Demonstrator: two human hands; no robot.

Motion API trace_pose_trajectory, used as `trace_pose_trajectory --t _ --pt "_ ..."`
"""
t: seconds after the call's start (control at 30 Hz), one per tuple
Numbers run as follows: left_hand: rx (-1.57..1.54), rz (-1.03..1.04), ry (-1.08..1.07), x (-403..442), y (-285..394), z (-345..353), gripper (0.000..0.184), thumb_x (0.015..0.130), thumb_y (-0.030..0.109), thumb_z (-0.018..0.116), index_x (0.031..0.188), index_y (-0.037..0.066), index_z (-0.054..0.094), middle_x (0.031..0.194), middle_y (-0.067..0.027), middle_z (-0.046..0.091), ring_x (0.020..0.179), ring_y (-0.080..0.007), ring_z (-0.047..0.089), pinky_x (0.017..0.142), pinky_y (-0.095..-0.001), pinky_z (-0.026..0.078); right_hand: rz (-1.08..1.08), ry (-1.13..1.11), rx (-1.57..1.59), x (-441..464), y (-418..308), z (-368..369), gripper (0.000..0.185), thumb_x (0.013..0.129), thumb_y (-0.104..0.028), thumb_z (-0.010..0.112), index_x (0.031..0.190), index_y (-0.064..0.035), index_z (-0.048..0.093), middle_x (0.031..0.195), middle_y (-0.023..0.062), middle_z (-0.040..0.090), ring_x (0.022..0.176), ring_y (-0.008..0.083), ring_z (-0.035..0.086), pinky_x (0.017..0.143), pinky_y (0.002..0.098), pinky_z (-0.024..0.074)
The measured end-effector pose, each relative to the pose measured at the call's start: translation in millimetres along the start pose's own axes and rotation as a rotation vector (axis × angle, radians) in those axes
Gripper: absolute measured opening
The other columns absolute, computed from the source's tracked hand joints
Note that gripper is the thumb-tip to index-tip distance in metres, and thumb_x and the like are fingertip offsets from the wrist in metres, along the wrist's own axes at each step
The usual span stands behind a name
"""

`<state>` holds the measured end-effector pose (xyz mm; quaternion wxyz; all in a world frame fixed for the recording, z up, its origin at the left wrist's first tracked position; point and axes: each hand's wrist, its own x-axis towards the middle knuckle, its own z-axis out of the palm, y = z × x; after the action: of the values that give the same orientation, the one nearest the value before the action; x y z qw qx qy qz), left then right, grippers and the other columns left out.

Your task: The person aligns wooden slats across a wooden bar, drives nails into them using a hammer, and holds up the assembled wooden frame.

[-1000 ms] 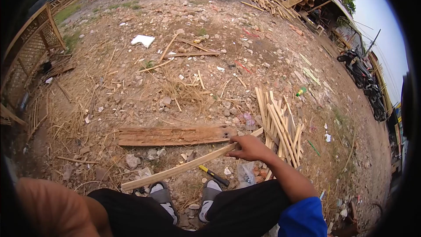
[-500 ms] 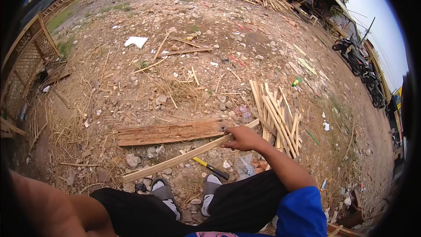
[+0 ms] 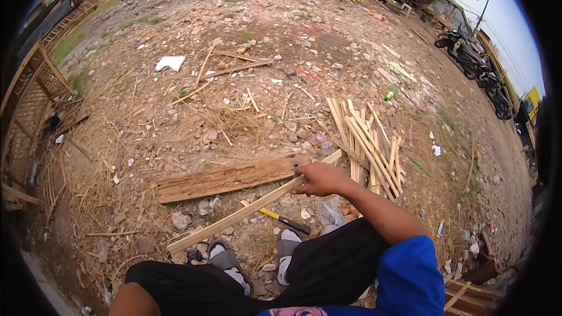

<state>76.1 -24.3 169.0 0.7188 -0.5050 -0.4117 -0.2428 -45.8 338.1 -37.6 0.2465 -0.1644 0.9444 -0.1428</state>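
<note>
Lattice panel [image 3: 29, 105]: woven slats in a wooden frame, leaning at the far left.
Left hand: out of view, so its state cannot be told.
White slab [image 3: 170, 63]: flat, irregular, smooth against the rubble.
Plank [image 3: 228, 178]: reddish-brown, rough and gouged along its face, lying on stony ground.
Wooden strip [image 3: 234, 217]: pale, straight and narrow, slanting across the near side of the plank; whether its left end touches the ground cannot be told.
Tool handle [image 3: 293, 224]: yellow with a black grip, beside the sandals [image 3: 287, 248].
Right hand [image 3: 322, 178]: pinching the strip between thumb and fingers, toward its right end.
Plastic bag [image 3: 331, 215]: clear, crumpled; contents unclear.
Strip pile [image 3: 374, 152]: loose, pale, squared lengths, overlapping.
Bottle [image 3: 391, 93]: green, lying beyond the pile; contents too small to tell.
</note>
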Motion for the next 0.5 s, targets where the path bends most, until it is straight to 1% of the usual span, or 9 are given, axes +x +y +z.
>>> trace_pose_trajectory --t 0.1,0.4,0.5 --pt "-0.003 0.001 0.01 -1.0 1.3 -0.2 0.071 0.094 0.053 0.054 0.15 0.017 0.029 0.157 -0.0075 0.028 0.147 -0.0274 0.024 0.122 -0.0494 0.021 0.024 -0.012 -0.043 0.4 -1.0 -0.2 0.057 0.082 -0.053 0.074 0.114 -0.0067 0.067 0.107 0.0179 0.069 0.108 0.0386 0.063 0.088 0.0487 0.052" --pt "-0.018 0.01 0.05 -5.9 1.5 1.6 0.07 0.095 0.052 0.054 0.15 0.016 0.03 0.157 -0.0079 0.028 0.147 -0.0273 0.025 0.122 -0.0492 0.021 -0.01 0.012 -0.016 0.9 -0.2 1.3 0.056 0.081 -0.052 0.075 0.114 -0.0066 0.066 0.101 0.0179 0.07 0.103 0.0364 0.066 0.087 0.048 0.0522" --pt "-0.014 0.013 0.059 -6.5 3.0 0.6 0.07 0.095 0.052 0.054 0.15 0.016 0.03 0.156 -0.008 0.029 0.147 -0.0273 0.025 0.122 -0.0491 0.021 0.007 -0.012 -0.015 0.6 -1.9 -0.1 0.057 0.081 -0.052 0.075 0.115 -0.0067 0.066 0.1 0.0175 0.07 0.104 0.0364 0.065 0.087 0.048 0.0521"
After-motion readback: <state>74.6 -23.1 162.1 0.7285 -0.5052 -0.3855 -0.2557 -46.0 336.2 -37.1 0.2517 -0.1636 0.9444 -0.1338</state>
